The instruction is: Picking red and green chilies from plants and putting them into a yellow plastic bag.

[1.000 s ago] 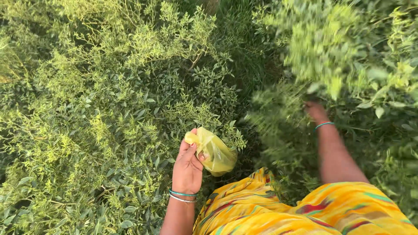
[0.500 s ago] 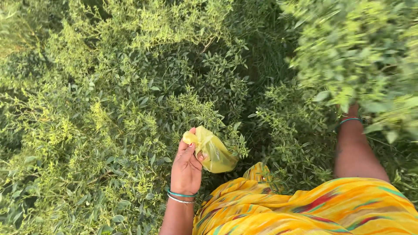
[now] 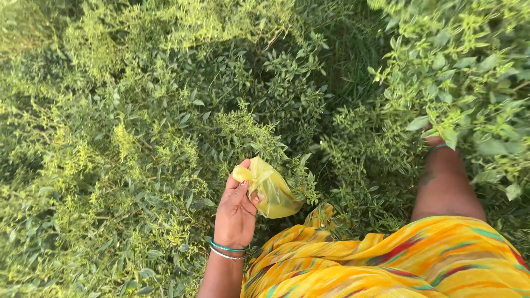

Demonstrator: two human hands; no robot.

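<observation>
Green bushes (image 3: 127, 143); left hand (image 3: 236, 212), one yellow bag (image 3: 271, 193)

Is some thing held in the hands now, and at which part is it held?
The left hand holds a yellow plastic bag by its bunched top, pinched in the fingers. The right hand is hidden among the leaves; cannot tell.
</observation>
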